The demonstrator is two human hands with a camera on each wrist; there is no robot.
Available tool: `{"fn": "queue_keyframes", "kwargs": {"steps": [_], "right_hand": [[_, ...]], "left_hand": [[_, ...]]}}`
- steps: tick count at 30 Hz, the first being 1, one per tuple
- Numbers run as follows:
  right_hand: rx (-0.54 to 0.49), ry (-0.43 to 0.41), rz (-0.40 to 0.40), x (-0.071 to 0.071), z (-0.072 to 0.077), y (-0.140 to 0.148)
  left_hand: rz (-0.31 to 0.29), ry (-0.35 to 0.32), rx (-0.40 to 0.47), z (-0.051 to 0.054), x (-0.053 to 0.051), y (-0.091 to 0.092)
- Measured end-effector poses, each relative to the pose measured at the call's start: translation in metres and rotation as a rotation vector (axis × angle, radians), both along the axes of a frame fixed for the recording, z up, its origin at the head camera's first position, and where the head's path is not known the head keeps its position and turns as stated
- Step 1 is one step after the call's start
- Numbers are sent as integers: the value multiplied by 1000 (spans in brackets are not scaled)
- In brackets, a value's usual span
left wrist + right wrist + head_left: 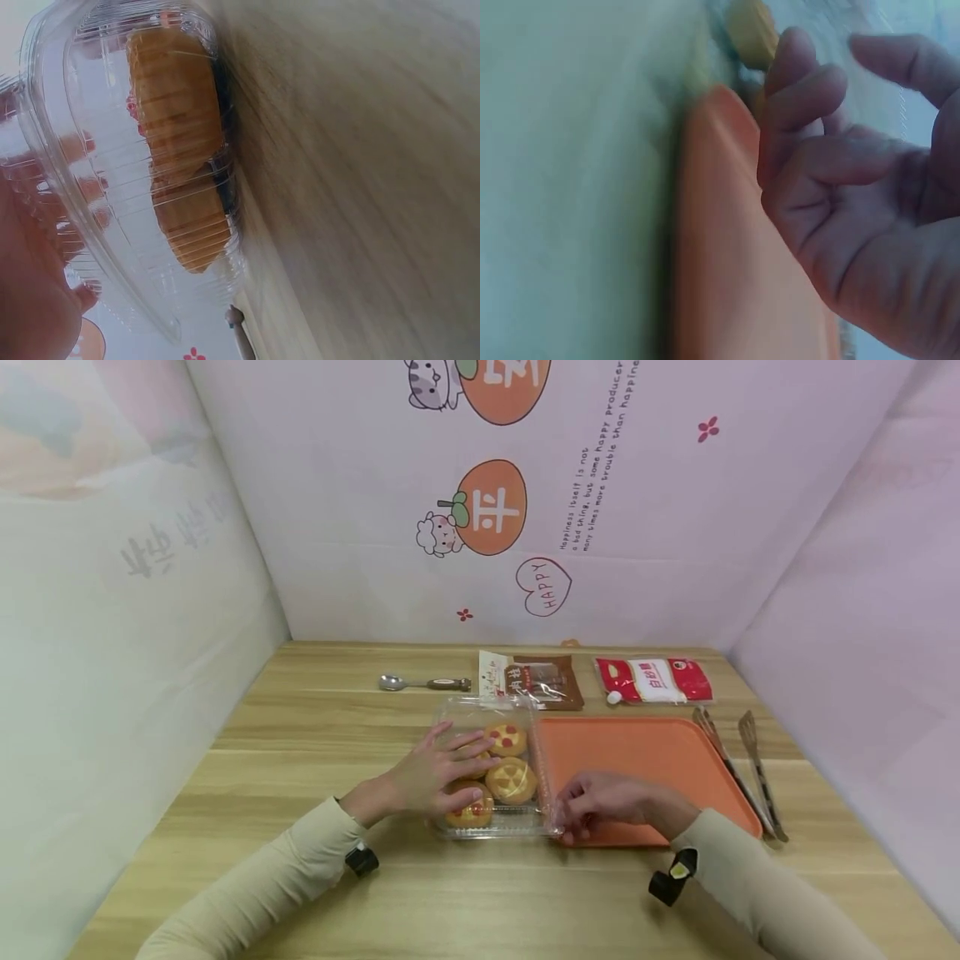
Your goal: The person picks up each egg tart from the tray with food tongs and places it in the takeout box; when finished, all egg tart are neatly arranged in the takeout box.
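Note:
A clear plastic clamshell container (517, 822) lies on the table with several small golden pastries (512, 779) inside, some with red topping. My left hand (442, 770) rests palm down on its lid, fingers spread. In the left wrist view, pastries (180, 105) show through the ribbed side wall. At the container's near right corner is my right hand (600, 800), its fingertips close against the plastic edge. In the right wrist view the fingers (802, 97) are bent, and a gap shows between thumb and forefinger. Contact with the plastic there is unclear.
An orange tray (637, 747) lies under the right hand, touching the container. Metal tongs (738, 768) lie along its right side. Behind are a spoon (423, 682), a brown-and-white packet (532, 681) and a red-and-white pouch (656, 681). Printed cloth walls (337, 527) enclose the table.

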State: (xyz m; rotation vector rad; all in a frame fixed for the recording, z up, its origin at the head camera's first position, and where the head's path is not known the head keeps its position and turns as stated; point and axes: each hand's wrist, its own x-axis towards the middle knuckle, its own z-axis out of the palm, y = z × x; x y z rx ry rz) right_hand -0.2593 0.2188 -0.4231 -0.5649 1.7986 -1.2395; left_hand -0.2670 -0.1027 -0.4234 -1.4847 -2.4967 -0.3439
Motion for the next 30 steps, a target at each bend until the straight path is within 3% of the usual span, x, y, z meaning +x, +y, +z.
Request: {"fn": "queue_keyframes", "kwargs": {"steps": [4,12,18,21,24,27,30], "right_hand": [[-36,-46,2,7,-8,-6],[-65,-40,-15,8,-14,-8],[-9,-36,4,6,-8,-2],[108,56,-14,2,5,3],[227,202,-75,-6,25,9],[245,335,-183,-20,46,14],[220,532,-313,-38,63,14]], "left_hand": [[-10,10,20,0,0,-2],[-2,11,9,-1,-3,-3],[8,-61,9,2,-2,-4],[23,-117,29,2,-2,-4],[42,-156,77,0,-4,-4],[56,-145,161,0,-8,-4],[94,-129,245,11,-16,-10]]}}
